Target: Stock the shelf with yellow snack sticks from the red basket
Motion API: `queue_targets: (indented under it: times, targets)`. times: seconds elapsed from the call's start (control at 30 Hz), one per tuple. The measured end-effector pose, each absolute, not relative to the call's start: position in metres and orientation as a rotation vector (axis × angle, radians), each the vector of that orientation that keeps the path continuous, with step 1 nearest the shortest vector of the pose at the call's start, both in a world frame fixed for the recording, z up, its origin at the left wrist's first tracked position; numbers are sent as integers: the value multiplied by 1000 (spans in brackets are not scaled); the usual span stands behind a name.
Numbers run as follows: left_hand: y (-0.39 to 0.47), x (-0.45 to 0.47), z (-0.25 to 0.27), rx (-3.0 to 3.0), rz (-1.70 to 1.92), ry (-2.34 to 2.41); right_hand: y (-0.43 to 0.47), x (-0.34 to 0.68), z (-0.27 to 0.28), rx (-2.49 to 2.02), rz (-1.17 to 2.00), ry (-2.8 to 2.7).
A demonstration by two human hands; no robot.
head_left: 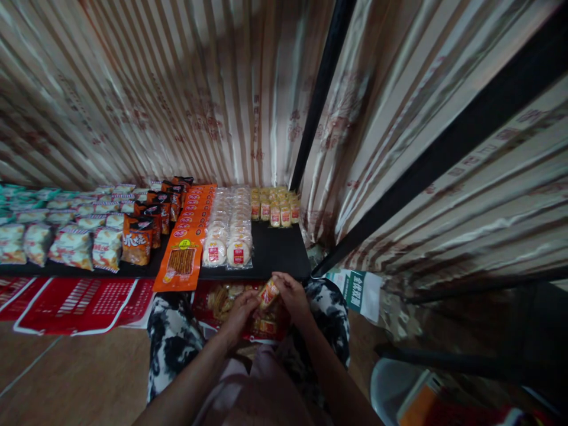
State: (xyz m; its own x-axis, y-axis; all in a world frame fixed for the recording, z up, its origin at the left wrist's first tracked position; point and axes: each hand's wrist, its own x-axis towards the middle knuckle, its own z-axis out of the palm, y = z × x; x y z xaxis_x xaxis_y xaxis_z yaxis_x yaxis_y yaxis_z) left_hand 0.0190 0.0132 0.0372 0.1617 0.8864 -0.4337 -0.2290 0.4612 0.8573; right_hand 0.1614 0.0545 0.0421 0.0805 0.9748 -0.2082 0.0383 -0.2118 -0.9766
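Note:
Between my two hands, over my lap, is a small wrapped snack (268, 293) in a clear and yellowish packet with a red label. My left hand (242, 312) pinches its lower left end, and my right hand (290, 294) grips its upper right side. Below them a red basket (204, 313) holds several more wrapped snacks, partly hidden by my hands. Similar small yellow packets (279, 208) stand in rows at the right end of the black shelf (279, 251). Left of those lie two rows of round white crackers (226, 239) in clear wrap.
Orange flat snack bags (180, 260) overlap the shelf's front edge. Farther left stand orange-brown bags (136, 239) and white bags (73, 247). Red baskets (80, 305) sit under the shelf. Black posts (322, 89) and a striped curtain (213, 77) rise behind; a pale tub (393, 384) is at lower right.

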Motion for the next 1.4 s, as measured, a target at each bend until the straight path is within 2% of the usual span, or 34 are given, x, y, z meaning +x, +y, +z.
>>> queue_targets:
  times: [0.2, 0.73, 1.03, 1.4]
  targets:
    - [14, 25, 41, 794, 882, 1141, 63, 157, 49, -1448, 1301, -1069]
    - [45, 43, 60, 695, 1166, 1214, 72, 155, 49, -1312, 1299, -1120]
    - [84, 55, 52, 890, 1118, 1355, 112, 159, 40, -1365, 1033, -1287]
    - [118, 67, 44, 1278, 1284, 1608, 160, 162, 45, -1382, 960, -1421]
